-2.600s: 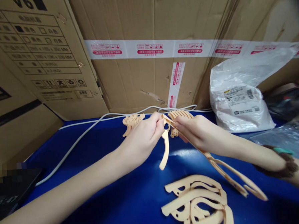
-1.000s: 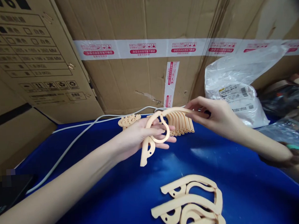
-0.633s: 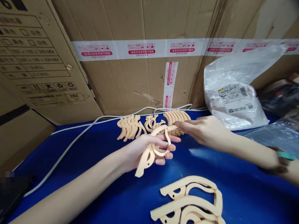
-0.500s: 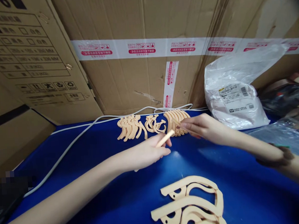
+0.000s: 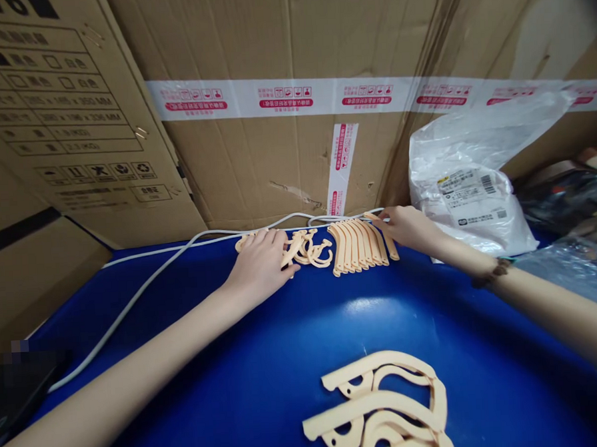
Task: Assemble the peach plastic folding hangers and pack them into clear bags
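Observation:
Three small heaps of beige cut-out pieces lie at the far edge of the blue table (image 5: 237,387). My left hand (image 5: 259,262) rests palm down on the left heap, fingers curled over a hook-shaped piece (image 5: 289,254) whose tip sticks out to the right. Beside it sit small curly pieces (image 5: 316,250). To their right is a fanned row of curved strips (image 5: 356,246). My right hand (image 5: 403,227) pinches one curved strip (image 5: 385,240) at the right end of that row.
Tall cardboard boxes (image 5: 279,44) wall the back and left. A white cable (image 5: 146,285) runs along the far edge. A white plastic bag (image 5: 470,194) and clear wrapping (image 5: 571,269) sit at the right. A stack of larger beige frames (image 5: 383,406) lies at the front.
The long joined piece held between both hands has come apart into a hook piece and a strip. Both hands moved away from me, down to the heaps at the far edge.

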`<state>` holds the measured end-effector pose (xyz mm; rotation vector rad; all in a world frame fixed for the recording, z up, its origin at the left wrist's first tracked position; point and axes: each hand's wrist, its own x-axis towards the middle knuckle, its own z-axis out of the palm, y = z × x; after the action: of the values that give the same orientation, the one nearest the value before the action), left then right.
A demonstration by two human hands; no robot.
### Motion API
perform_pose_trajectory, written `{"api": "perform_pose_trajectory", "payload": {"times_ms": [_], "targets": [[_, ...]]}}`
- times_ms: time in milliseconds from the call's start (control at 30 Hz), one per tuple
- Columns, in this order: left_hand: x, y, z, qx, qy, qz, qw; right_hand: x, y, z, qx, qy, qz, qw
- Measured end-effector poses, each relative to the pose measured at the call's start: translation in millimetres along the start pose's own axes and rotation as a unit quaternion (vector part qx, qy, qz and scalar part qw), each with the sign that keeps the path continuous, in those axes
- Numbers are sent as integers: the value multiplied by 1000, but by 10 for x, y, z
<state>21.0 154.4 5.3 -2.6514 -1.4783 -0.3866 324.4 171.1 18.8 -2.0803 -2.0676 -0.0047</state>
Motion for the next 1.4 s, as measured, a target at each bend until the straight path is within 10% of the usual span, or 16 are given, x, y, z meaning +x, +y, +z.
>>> {"api": "perform_pose_trajectory", "payload": {"times_ms": [667,900,1033,1167,1400], "targets": [[-42,-100,-98,-70,10,15,997,-1,-44,81,22,-6,-9,1000],[28,70,-424,-221,75,-81,969,-282,-420,-171,97,30,-66,993],[140,277,-515,-398,61,-53,914,-586,-862,-370,363,-60,-210,906],[102,396,-596,-543,14,-49,838,-676,-970,-462,496,-98,-179,844],[-81,328,-758,-509,-9,-13,860,-649,-747,-538,338,-6,-228,913]]}}
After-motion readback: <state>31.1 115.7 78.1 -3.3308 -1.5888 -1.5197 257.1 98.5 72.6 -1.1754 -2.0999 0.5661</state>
